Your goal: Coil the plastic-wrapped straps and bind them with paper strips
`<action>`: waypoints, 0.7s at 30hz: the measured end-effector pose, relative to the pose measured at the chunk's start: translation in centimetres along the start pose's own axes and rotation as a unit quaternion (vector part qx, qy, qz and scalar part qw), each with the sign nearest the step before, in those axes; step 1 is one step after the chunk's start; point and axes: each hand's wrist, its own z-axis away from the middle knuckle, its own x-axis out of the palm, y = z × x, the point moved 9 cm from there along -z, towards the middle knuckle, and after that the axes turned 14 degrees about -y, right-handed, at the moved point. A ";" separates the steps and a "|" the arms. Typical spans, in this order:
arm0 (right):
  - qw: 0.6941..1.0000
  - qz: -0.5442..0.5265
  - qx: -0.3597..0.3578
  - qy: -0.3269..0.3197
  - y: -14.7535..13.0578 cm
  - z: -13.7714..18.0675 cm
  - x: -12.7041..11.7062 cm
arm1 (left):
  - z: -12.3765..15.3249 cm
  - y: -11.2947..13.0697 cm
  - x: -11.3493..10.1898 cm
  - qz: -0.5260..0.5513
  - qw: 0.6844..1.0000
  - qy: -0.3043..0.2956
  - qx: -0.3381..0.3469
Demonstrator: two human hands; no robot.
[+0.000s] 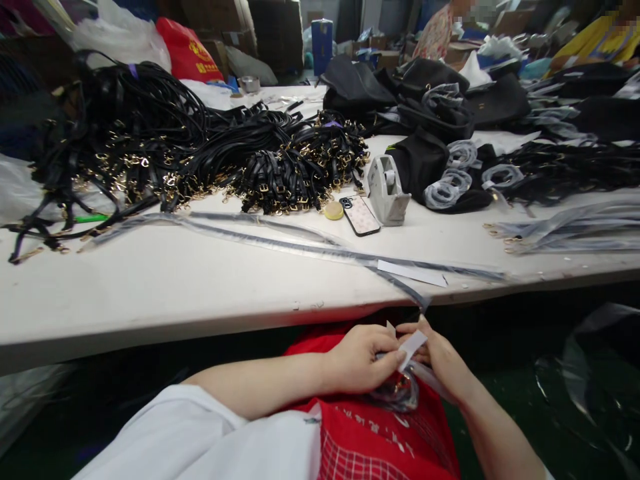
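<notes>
the left hand (356, 360) pinches a paper strip (413, 348) over a plastic-wrapped strap coil (401, 400), held just off the table's near edge, before the red apron (425, 437), probably so the lap can steady it. the right hand (444, 360) curls in from the right; what it grips i cannot tell. the tape dispenser (387, 193) stands farther off on the table (125, 280), likely for easy reach.

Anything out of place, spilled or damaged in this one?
No spill or damage is visible. Two minor oddities: a phone lies on the white table beside the tape dispenser, a personal-looking item among work goods; and a loose paper strip lies aslant by the wrapped straps, near the front edge.
</notes>
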 end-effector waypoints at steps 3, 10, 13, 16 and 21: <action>0.997 -0.060 -0.012 -0.041 0.0 -0.2 1.9 | 0.6 1.0 -0.4 0.010 0.999 0.031 0.027; 0.983 0.074 -0.133 0.100 -3.3 1.8 1.3 | 1.3 0.5 -1.4 -0.015 0.995 0.095 -0.030; 0.973 0.141 -0.148 0.112 -4.0 2.3 0.9 | 0.9 -1.2 -1.0 0.046 0.993 0.089 -0.068; 0.970 0.186 -0.147 0.050 -4.8 2.3 1.6 | 0.8 -2.8 -0.5 0.120 0.981 0.103 -0.114; 0.962 0.235 -0.141 0.006 -6.4 2.6 2.2 | 1.4 -2.9 -0.5 0.150 0.968 0.145 -0.140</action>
